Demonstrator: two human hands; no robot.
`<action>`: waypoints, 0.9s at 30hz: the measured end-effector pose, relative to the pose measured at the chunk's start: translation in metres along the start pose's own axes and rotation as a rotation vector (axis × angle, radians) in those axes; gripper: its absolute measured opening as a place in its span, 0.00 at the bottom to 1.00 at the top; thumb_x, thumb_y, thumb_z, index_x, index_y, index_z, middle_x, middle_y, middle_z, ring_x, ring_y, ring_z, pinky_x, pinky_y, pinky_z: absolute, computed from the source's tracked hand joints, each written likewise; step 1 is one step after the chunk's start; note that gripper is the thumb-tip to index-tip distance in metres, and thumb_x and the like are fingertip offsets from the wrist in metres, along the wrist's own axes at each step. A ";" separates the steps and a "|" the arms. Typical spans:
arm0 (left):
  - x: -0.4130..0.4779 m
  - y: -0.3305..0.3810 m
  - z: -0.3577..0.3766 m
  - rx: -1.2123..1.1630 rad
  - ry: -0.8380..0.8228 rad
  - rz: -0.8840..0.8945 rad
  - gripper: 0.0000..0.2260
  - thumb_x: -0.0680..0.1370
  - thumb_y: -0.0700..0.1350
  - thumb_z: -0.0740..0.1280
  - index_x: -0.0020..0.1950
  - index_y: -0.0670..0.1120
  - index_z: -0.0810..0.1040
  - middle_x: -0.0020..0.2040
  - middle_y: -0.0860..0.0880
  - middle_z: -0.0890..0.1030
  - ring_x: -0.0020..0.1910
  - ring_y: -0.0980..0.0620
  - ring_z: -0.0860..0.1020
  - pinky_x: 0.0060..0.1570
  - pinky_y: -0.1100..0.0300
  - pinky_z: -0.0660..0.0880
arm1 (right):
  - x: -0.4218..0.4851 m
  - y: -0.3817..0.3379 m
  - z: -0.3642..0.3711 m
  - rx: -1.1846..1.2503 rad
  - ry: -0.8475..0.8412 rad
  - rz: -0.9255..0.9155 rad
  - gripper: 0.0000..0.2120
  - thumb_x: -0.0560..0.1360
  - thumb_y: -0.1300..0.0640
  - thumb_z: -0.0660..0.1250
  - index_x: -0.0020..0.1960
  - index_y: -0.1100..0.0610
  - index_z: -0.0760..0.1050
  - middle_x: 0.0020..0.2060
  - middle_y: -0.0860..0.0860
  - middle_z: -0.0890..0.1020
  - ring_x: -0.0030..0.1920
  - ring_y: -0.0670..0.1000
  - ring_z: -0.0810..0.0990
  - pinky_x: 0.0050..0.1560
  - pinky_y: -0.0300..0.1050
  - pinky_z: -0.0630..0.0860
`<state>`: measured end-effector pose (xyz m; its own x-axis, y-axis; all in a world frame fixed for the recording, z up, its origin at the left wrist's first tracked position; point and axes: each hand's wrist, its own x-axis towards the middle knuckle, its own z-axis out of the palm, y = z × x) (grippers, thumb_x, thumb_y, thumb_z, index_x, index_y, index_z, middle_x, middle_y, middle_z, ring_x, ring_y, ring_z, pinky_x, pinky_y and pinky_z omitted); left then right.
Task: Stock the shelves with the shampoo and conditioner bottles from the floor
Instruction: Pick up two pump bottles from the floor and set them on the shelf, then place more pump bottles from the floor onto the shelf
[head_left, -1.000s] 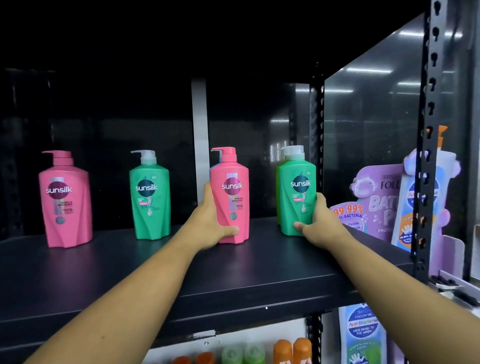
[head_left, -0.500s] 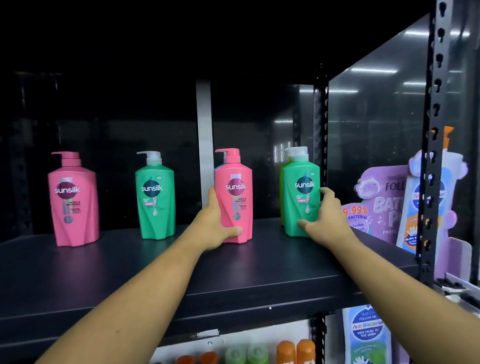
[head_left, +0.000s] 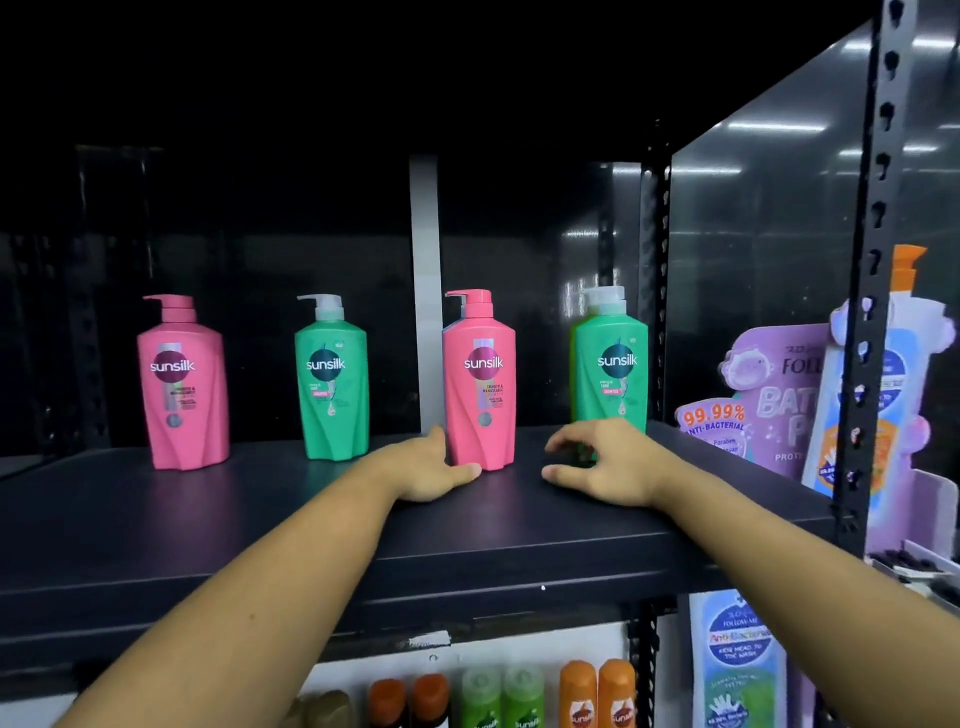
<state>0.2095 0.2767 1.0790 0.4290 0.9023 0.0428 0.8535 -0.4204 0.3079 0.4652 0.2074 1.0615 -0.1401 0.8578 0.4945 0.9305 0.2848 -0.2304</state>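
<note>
Both hands lie slack-fingered on the black shelf (head_left: 208, 540), left hand (head_left: 434, 467) touching the upright pink Sunsilk bottle (head_left: 480, 382), right hand (head_left: 605, 465) just before the upright green Sunsilk bottle (head_left: 610, 364).

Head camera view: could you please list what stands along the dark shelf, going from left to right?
Left pink bottle → left green bottle → right pink bottle, with the left hand at its base → right green bottle, behind the right hand → purple display card.
</note>
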 end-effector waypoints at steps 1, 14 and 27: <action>-0.004 0.001 -0.001 0.044 -0.021 -0.022 0.40 0.81 0.67 0.58 0.84 0.47 0.46 0.82 0.46 0.60 0.78 0.45 0.64 0.73 0.55 0.62 | -0.001 -0.003 -0.001 -0.011 -0.067 0.002 0.19 0.75 0.42 0.72 0.61 0.50 0.82 0.55 0.43 0.84 0.54 0.43 0.80 0.58 0.36 0.73; -0.105 -0.006 -0.008 0.260 -0.055 0.087 0.32 0.84 0.65 0.49 0.81 0.47 0.63 0.81 0.47 0.64 0.78 0.47 0.63 0.76 0.51 0.59 | -0.038 -0.098 -0.005 -0.067 -0.493 0.019 0.31 0.82 0.35 0.53 0.82 0.45 0.56 0.80 0.43 0.57 0.80 0.47 0.55 0.79 0.44 0.47; -0.263 -0.046 0.061 -0.035 0.402 0.374 0.20 0.83 0.54 0.64 0.74 0.50 0.75 0.72 0.55 0.75 0.75 0.57 0.66 0.72 0.76 0.51 | -0.167 -0.177 0.018 -0.014 -0.165 -0.281 0.25 0.83 0.43 0.55 0.79 0.48 0.63 0.76 0.42 0.68 0.76 0.41 0.63 0.77 0.42 0.58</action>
<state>0.0758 0.0529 0.9956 0.5485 0.6601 0.5133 0.6510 -0.7224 0.2333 0.3181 0.0219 1.0046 -0.4441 0.8045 0.3944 0.8521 0.5153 -0.0917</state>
